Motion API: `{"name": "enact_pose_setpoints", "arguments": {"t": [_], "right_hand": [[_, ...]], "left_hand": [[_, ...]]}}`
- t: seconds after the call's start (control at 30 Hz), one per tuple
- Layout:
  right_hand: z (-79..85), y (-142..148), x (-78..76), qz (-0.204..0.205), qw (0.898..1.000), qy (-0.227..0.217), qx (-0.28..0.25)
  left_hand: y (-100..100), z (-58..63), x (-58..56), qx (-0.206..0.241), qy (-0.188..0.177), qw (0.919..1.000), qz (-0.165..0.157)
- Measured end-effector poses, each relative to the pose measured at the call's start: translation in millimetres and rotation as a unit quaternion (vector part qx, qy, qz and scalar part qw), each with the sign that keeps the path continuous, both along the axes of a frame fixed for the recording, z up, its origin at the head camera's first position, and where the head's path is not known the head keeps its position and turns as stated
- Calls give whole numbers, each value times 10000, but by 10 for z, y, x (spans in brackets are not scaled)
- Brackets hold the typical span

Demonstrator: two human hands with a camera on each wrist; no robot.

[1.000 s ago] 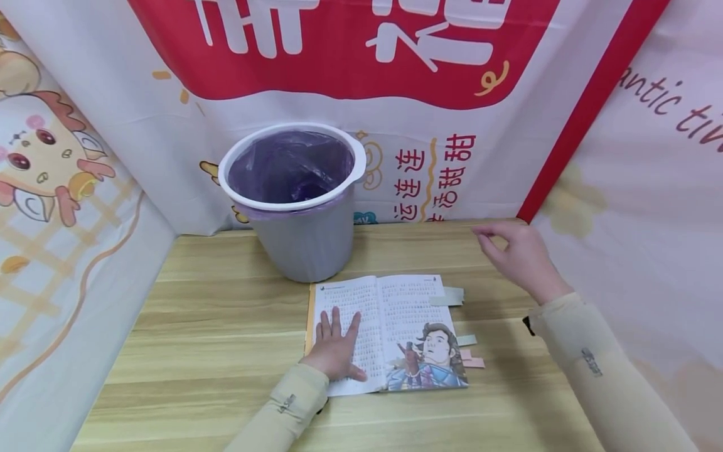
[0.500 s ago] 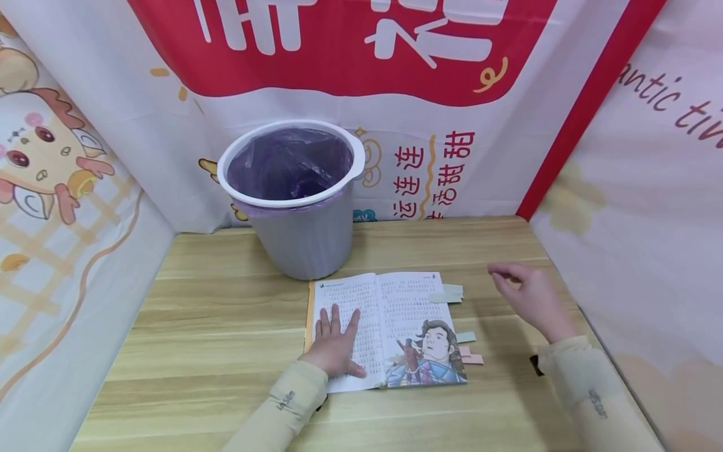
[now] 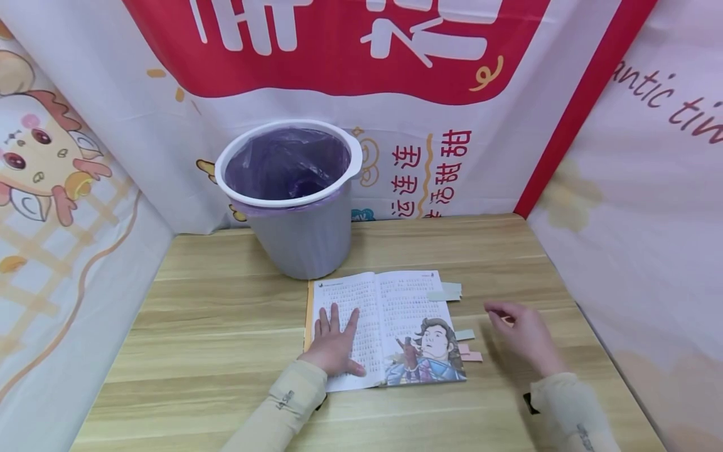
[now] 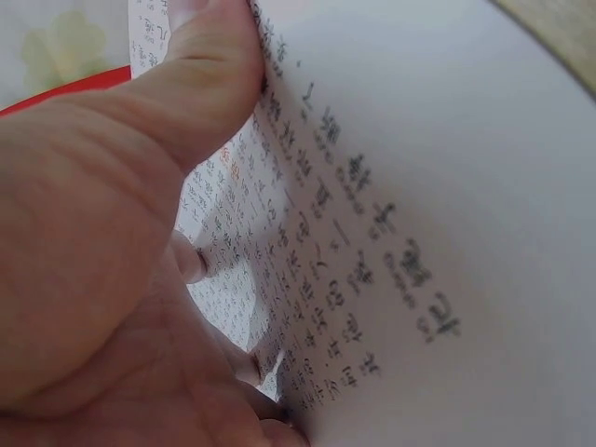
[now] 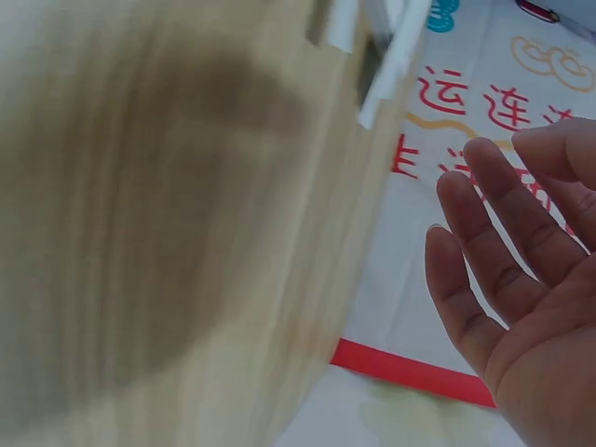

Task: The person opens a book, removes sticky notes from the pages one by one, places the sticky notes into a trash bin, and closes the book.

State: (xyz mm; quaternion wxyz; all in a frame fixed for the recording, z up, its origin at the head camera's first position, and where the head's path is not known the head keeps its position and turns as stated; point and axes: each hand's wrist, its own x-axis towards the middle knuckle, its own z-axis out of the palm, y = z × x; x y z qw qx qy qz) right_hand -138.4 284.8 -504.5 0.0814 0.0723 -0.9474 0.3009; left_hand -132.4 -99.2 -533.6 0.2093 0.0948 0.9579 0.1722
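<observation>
An open book lies on the table, with printed text on both pages and a drawn figure on the lower right page. My left hand rests on its left page, fingers spread. From the left wrist view, the thumb lies along the printed page. Pale green sticky tabs and pink tabs stick out past the book's right edge. Just right of these tabs hovers my right hand, thumb near the index finger. The right wrist view shows its fingers loosely bent, holding nothing.
A grey bin with a white rim and purple liner stands behind the book. The wood-grain table is bounded by a printed cloth at the back and more cloth at both sides.
My right hand has come down and nearer from the table's back right to beside the tabs. The left hand stays on the page, and the book keeps its place.
</observation>
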Motion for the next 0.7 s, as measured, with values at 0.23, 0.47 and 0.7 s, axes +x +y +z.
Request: {"name": "enact_pose_setpoints", "arguments": {"t": [0.23,0.47,0.7], "right_hand": [[-125,-17,43,24,9998,140,136],[-183,-58,60,87,9996,257,98],[-242,-128,67,40,9998,-175,104]], "left_hand": [[-6,-34,-9,28,-36,10000,18],[-8,-54,-13,10,-29,10000,32],[-12,-48,-10,-19,37,10000,-11]]}}
